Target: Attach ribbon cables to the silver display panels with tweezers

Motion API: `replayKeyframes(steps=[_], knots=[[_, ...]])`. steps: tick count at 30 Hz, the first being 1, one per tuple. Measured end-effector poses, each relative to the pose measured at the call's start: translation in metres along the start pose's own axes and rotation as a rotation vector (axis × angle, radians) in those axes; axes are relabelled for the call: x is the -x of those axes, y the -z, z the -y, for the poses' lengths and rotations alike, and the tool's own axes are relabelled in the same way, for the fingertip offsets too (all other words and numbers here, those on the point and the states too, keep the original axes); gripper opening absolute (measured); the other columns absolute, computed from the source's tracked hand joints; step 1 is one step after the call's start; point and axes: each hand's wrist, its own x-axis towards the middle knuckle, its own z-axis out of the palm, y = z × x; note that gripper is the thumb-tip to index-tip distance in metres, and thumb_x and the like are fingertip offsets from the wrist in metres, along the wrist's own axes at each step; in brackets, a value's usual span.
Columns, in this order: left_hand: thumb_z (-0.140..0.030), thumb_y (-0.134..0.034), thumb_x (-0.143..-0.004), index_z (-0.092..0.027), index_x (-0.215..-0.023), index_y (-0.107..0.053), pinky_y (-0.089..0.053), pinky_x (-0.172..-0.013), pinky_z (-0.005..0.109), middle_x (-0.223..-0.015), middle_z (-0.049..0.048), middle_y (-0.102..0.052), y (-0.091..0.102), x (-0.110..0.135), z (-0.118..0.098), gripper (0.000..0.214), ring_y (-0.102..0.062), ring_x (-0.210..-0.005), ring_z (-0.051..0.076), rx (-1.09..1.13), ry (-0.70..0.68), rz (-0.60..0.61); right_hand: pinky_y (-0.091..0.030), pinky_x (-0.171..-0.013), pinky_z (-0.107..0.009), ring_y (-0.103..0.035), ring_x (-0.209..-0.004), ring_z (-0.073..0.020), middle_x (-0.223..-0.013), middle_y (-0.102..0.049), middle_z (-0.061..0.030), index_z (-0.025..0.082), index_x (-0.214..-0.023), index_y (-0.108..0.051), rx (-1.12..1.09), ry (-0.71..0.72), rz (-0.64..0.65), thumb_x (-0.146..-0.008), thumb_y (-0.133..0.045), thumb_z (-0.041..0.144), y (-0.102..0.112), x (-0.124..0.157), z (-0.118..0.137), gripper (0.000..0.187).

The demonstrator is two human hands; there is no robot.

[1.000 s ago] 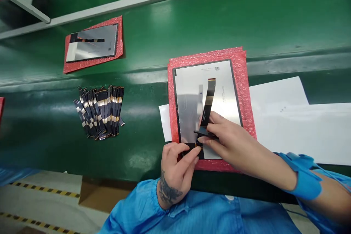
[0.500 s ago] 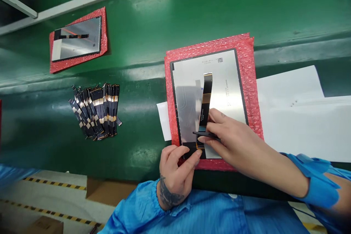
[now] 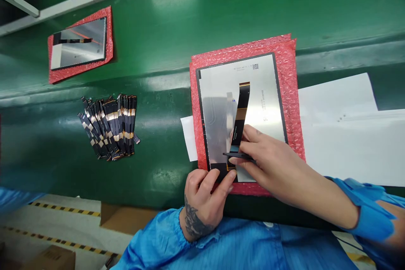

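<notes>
While the right hand (image 3: 268,158) holds black tweezers (image 3: 232,154) in narrow fingers across the ribbon (image 3: 243,101), which stretches beyond them, and the left hand (image 3: 205,198), its grip unclear, touches the screen (image 3: 215,135), this ribbon seems light, bendable, easily creased, best held by its edges.

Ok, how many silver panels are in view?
2: the near panel under the left hand and right hand, and the far panel at upper left, each on red bubble wrap. Others may be hidden underneath.
</notes>
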Motion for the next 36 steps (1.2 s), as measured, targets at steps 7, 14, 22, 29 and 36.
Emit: replayKeyframes(steps=[7,14,22,29,36], knots=[[-0.019,-0.057,-0.093,-0.021,-0.112,-0.073,-0.049,-0.080,0.037,-0.102,0.0084,-0.057,0.000,-0.002,-0.004,0.025,-0.052,-0.091,0.023,-0.064,0.017,0.028,-0.053,-0.056,-0.031,-0.065,-0.077,-0.0224,-0.094,-0.060,-0.0093,0.015,-0.082,-0.063,0.065,0.042,-0.092,-0.088,-0.052,0.007,-0.004,-0.001,0.006,0.015],[-0.024,-0.058,-0.093,-0.021,-0.119,-0.070,-0.053,-0.077,0.034,-0.100,0.0082,-0.060,0.006,0.002,0.006,0.029,-0.059,-0.088,0.021,0.097,0.244,-0.052,-0.039,-0.047,-0.034,-0.063,-0.070,-0.0262,-0.105,-0.064,-0.0189,0.016,-0.100,-0.062,0.341,-0.366,-0.527,-0.098,-0.033,0.067,0.012,0.028,-0.025,0.059],[-0.040,-0.079,-0.074,-0.020,-0.081,-0.064,-0.045,-0.056,0.022,-0.066,-0.0023,-0.061,0.021,-0.024,0.030,0.026,-0.054,-0.057,0.011,0.631,0.958,0.160,-0.039,-0.049,-0.037,-0.056,-0.053,-0.0231,-0.070,-0.069,-0.0097,0.026,-0.078,-0.060,-0.086,-0.542,-0.410,-0.071,-0.028,0.100,0.026,0.053,-0.038,0.081],[-0.048,-0.090,-0.058,-0.017,-0.101,-0.064,-0.049,-0.062,0.025,-0.064,-0.0038,-0.061,0.032,-0.039,0.029,0.059,-0.057,-0.058,0.012,1.131,1.272,0.150,-0.041,-0.050,-0.033,-0.057,-0.051,-0.0214,-0.062,-0.064,-0.0031,0.026,-0.071,-0.055,-0.122,-0.356,-0.393,-0.091,-0.038,0.071,0.016,0.053,-0.032,0.052],[-0.040,-0.091,-0.057,-0.017,-0.085,-0.067,-0.052,-0.067,0.024,-0.078,-0.0011,-0.067,0.056,-0.051,0.025,0.043,-0.062,-0.071,0.014,1.035,1.294,0.140,-0.048,-0.053,-0.030,-0.062,-0.056,-0.0194,-0.069,-0.068,-0.0010,0.026,-0.079,-0.060,-0.332,-0.159,-0.331,-0.095,-0.046,0.037,0.004,0.058,-0.024,0.024]])
